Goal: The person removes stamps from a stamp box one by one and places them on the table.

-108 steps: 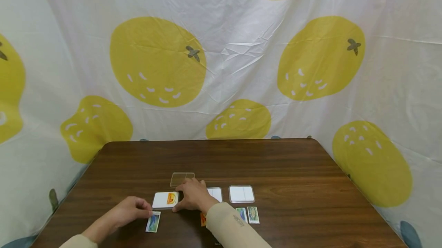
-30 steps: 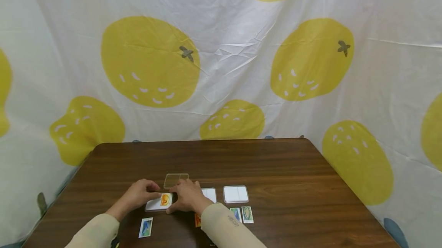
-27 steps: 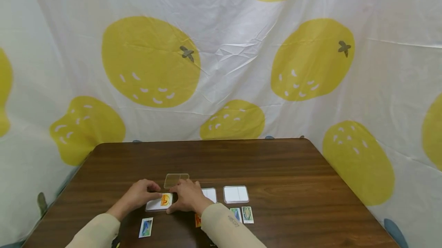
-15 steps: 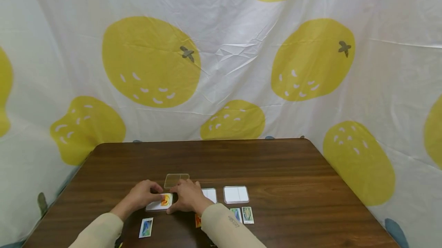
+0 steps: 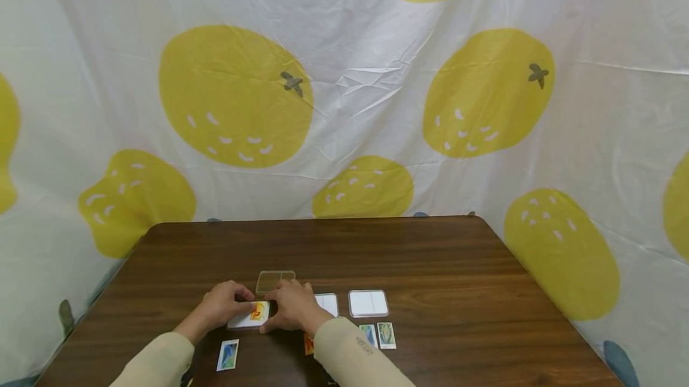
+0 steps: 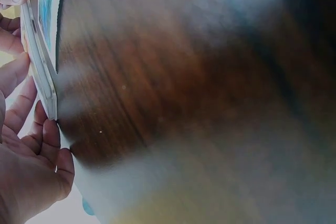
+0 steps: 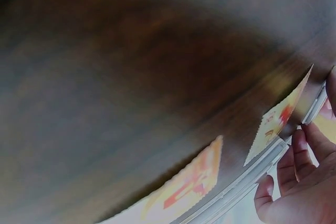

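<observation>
A white insert in a clear plastic case (image 5: 235,323) lies at the front left of the table, bearing an orange postage stamp (image 5: 261,311) on its right part. My left hand (image 5: 219,305) reaches over the case from the left; its thumb lies on the stamp's left edge, its index finger by the far edge. From the right, my right hand (image 5: 295,305) grips the case, thumb at the near side and fingers at the far side. A blue-green stamp (image 5: 228,355) lies in front of the case. The left wrist view shows that stamp (image 6: 50,14) beside the case edge (image 6: 42,66).
Behind the hands lies a clear plastic piece (image 5: 275,282). Further right are two white cases, one partly hidden (image 5: 327,303) and one in full view (image 5: 368,303). Before them lie a blue stamp (image 5: 368,334), a green stamp (image 5: 386,335) and an orange stamp (image 5: 308,344) half under the sleeve.
Since the oldest frame, my left hand has moved from beside the blue-green stamp up to the orange one on the case. In the last second its thumb has slid slightly right over that stamp.
</observation>
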Action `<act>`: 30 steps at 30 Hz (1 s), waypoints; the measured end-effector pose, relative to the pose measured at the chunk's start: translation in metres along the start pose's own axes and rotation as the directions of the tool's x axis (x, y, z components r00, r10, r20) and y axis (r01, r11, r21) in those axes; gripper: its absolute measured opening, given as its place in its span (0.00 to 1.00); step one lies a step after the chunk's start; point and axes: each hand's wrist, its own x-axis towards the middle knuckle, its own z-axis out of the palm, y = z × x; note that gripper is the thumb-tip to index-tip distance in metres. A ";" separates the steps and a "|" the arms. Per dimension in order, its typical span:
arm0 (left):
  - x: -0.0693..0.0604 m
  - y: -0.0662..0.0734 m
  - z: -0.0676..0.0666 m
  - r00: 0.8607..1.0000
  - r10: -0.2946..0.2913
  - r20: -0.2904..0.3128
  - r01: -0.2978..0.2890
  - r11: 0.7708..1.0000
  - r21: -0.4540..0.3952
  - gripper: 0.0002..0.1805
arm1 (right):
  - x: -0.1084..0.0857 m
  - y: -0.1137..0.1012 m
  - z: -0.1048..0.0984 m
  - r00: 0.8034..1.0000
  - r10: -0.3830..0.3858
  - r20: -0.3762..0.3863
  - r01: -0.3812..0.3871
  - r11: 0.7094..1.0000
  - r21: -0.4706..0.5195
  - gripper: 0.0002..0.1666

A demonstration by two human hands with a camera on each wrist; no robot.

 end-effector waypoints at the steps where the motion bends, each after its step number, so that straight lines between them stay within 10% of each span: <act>1: 0.000 0.000 0.000 1.000 0.001 -0.001 -0.001 1.000 0.001 0.09 | 0.000 0.000 0.000 1.000 0.000 -0.001 0.000 1.000 0.002 0.39; 18: 0.000 0.003 0.001 1.000 0.008 -0.013 -0.008 0.999 -0.033 0.04 | 0.000 0.000 0.001 1.000 -0.009 0.004 0.009 1.000 0.008 0.40; 30: 0.000 0.003 -0.002 1.000 -0.007 0.011 0.009 0.979 -0.206 0.03 | -0.002 -0.001 -0.002 1.000 -0.018 0.004 0.018 1.000 0.014 0.41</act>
